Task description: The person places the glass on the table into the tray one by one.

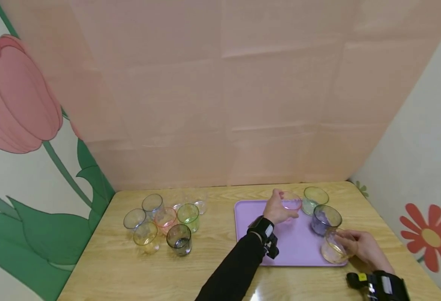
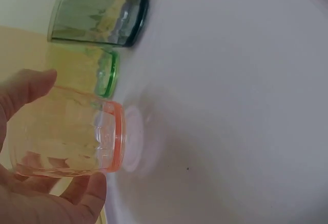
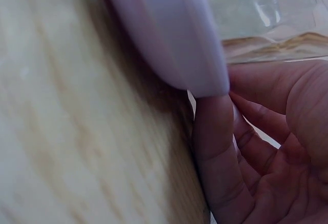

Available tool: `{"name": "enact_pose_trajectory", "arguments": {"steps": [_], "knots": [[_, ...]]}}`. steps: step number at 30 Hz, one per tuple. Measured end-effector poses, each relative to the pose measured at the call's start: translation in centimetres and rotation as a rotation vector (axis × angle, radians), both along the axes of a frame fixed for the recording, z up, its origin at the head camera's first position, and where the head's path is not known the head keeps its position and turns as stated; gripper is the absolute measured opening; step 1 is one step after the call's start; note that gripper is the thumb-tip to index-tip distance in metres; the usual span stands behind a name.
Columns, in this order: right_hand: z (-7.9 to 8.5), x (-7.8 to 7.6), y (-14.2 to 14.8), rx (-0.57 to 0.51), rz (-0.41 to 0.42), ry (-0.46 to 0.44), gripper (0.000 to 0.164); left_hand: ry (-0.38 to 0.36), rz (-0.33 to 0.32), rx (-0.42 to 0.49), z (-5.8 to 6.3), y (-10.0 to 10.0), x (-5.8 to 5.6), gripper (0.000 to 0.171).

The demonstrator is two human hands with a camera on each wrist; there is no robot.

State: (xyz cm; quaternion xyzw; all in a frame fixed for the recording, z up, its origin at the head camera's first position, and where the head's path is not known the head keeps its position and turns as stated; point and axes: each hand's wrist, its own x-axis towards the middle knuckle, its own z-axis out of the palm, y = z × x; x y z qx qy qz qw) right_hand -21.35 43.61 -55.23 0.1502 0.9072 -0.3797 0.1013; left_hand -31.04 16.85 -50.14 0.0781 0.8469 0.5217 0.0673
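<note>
My left hand (image 1: 279,211) holds a pink glass (image 2: 66,137) above the far part of the purple tray (image 1: 277,251), thumb on one side and fingers on the other. The glass stands upright, its base very near the tray surface. My right hand (image 1: 367,246) is at the tray's near right corner and pinches the rim (image 3: 179,34), thumb above and a finger below. Close to that thumb, a pale yellow glass (image 1: 333,253) stands on the tray. A dark grey-blue glass (image 1: 323,223) and a green glass (image 1: 310,205) stand behind it.
At the left of the wooden table (image 1: 104,267) several tinted glasses cluster, among them a dark grey glass (image 1: 180,242), a yellow glass (image 1: 146,240) and a green glass (image 1: 189,219). Clear glasses (image 1: 199,202) stand behind them. Walls rise at the back and sides.
</note>
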Motion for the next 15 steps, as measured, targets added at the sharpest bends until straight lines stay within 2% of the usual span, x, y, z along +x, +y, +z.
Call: {"name": "enact_pose_trajectory", "arguments": {"steps": [5, 11, 15], "knots": [[0.1, 0.0, 0.0, 0.016, 0.013, 0.014, 0.079, 0.060, 0.028, -0.103, -0.3, 0.7, -0.2, 0.082], [0.1, -0.1, 0.1, 0.024, 0.025, 0.020, 0.079, 0.054, 0.080, -0.112, -0.8, 1.5, -0.5, 0.080], [0.0, 0.0, 0.0, 0.003, 0.014, 0.017, 0.075, 0.046, 0.068, -0.118, -0.8, 1.6, -0.4, 0.080]]}}
